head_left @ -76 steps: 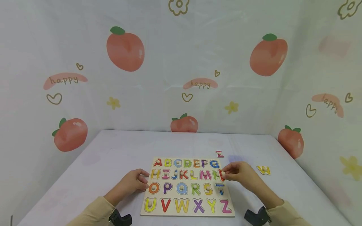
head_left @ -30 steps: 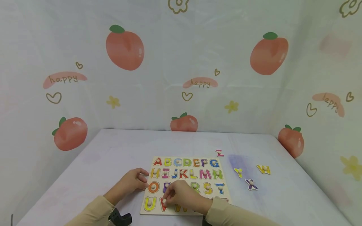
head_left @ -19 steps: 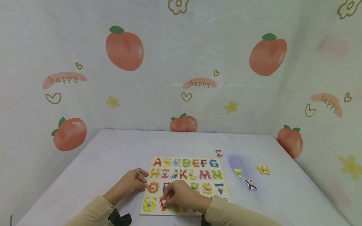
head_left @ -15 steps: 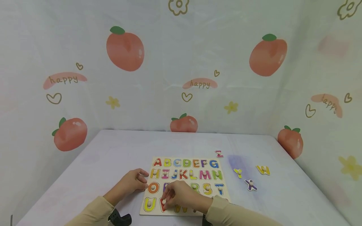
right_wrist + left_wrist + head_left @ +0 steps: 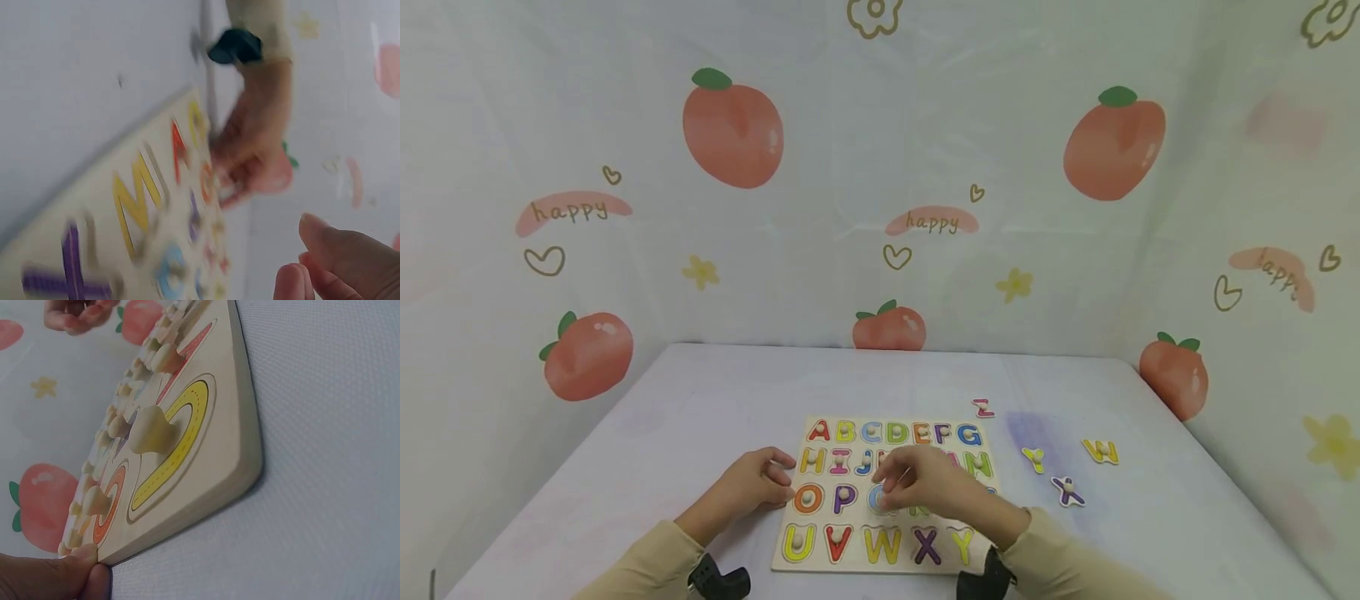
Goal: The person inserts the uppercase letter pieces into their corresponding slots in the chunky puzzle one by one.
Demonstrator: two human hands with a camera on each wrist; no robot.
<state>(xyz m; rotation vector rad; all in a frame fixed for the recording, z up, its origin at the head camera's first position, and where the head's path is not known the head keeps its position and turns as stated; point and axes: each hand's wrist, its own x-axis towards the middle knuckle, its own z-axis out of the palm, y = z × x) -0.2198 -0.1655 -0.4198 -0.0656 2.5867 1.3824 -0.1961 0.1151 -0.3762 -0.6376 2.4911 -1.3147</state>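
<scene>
In the head view, a wooden alphabet puzzle board (image 5: 895, 567) lies before me, most letter pieces seated with knobs up. My left hand (image 5: 752, 483) holds its left edge, the thumb (image 5: 78, 559) at the rim in the left wrist view. My right hand (image 5: 928, 483) hovers over the middle rows, holding nothing, thumb and fingers apart, and covers several letters. The red V piece (image 5: 838, 544) sits in the bottom row beside the yellow U piece (image 5: 798, 543). The W slot (image 5: 882, 547), X slot (image 5: 927, 547) and Y slot (image 5: 960, 546) show printed letters without knobs.
Loose on the table right of the board lie a yellow Y piece (image 5: 1033, 459), a purple X piece (image 5: 1067, 492) and a yellow W piece (image 5: 1101, 452). A pink Z piece (image 5: 982, 408) lies behind the board's far right corner. A patterned cloth backdrop (image 5: 820, 275) stands behind.
My right hand brought the red V piece from the board's right side to its slot in the bottom row, let go, and rose up and rightward. The left hand stayed put.
</scene>
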